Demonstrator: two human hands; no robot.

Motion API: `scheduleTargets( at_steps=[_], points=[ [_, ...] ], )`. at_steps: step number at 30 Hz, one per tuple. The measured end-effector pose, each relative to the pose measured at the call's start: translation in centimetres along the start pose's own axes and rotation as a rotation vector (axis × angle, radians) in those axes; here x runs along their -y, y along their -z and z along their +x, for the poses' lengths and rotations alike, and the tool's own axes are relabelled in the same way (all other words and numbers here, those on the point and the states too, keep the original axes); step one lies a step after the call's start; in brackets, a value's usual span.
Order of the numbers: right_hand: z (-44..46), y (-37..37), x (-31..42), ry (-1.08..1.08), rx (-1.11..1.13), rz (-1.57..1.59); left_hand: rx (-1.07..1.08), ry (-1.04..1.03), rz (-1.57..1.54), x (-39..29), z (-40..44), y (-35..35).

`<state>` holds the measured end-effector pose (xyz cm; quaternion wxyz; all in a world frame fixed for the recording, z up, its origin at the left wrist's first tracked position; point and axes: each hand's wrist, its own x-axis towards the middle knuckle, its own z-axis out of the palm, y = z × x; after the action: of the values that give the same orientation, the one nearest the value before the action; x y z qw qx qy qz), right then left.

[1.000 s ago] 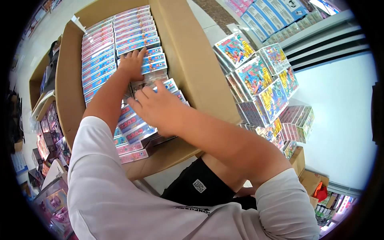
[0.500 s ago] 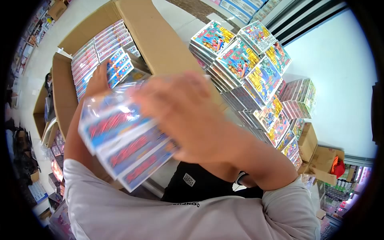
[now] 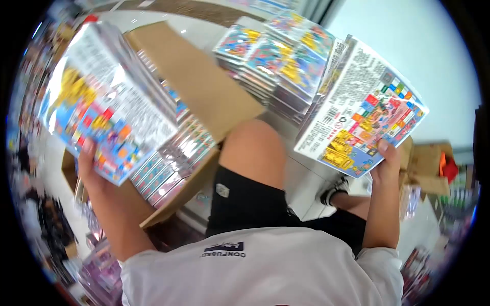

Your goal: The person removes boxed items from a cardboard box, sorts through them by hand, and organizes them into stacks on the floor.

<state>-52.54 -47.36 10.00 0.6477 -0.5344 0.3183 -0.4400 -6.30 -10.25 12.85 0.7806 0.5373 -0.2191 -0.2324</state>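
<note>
At the left, my left hand (image 3: 92, 166) grips a stack of flat, colorful plastic-wrapped boxes (image 3: 107, 97), its thumb on the printed face. My right hand (image 3: 386, 160) holds another stack of similar boxes (image 3: 365, 109) at the right, thumb over the lower edge. Both stacks are raised and tilted, printed sides facing me. Between and below them, the open cardboard carton (image 3: 199, 76) holds more packed boxes (image 3: 168, 168), partly hidden by the left stack. My fingers behind both stacks are mostly hidden.
Stacked colorful boxes (image 3: 270, 56) stand on the floor beyond the carton, left of the right-hand stack. My knee (image 3: 255, 153) is beside the carton. Another open carton (image 3: 426, 166) with something orange-red sits at the right. Packaged goods (image 3: 104, 270) lie at the lower left.
Both hands have risen out of the carton and moved apart, each now with a stack of boxes. The view has shifted, and more of my leg and shoe shows.
</note>
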Motion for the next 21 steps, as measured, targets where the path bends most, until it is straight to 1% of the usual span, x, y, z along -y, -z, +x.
scheduleTargets(
  at_steps=[2,3,4,6,7,8,10,11,12,14,15,16,18,21],
  points=[
    [-2.4,5.4,1.8,-0.056,0.002,0.17,0.025,0.015,-0.142,0.8,-1.9,-4.9],
    [-3.7,7.8,2.8,-0.086,0.008,0.256,0.135,0.044,-0.06,1.4,-2.2,-7.6],
    [-5.0,9.6,3.8,-0.062,-0.003,0.313,0.172,0.111,-0.067,2.2,-3.0,-10.7],
    [-6.9,11.7,5.3,-0.001,0.004,0.437,0.274,0.336,0.071,3.8,-4.1,-16.8],
    [-7.9,11.8,5.7,0.045,-0.028,0.425,0.395,0.425,0.049,5.8,-4.2,-19.3],
    [-8.8,12.3,5.7,0.008,-0.073,0.372,0.511,0.515,0.03,7.8,-4.0,-21.9],
    [-10.0,13.7,5.4,-0.069,-0.15,0.278,0.698,0.484,0.026,9.8,-5.8,-30.5],
    [-10.0,14.2,5.4,-0.1,-0.133,0.303,0.74,0.582,0.033,10.7,-6.3,-33.2],
    [-10.3,15.8,4.6,-0.143,-0.167,0.317,0.781,0.684,0.044,11.8,-6.4,-35.3],
    [-11.1,19.2,2.1,-0.225,-0.234,0.346,0.902,0.735,0.103,14.7,-6.1,-38.1],
    [-11.4,20.1,1.6,-0.278,-0.325,0.286,0.96,0.722,0.077,16.7,-6.2,-38.9],
    [-11.4,20.8,1.2,-0.295,-0.307,0.301,0.944,0.818,0.111,17.9,-6.4,-39.5],
    [-10.9,21.6,1.6,-0.371,-0.271,0.321,0.958,0.909,0.104,21.6,-6.3,-39.6],
    [-9.6,23.0,0.8,-0.472,-0.295,0.343,0.928,0.959,0.107,24.4,-6.8,-40.2]
  ],
)
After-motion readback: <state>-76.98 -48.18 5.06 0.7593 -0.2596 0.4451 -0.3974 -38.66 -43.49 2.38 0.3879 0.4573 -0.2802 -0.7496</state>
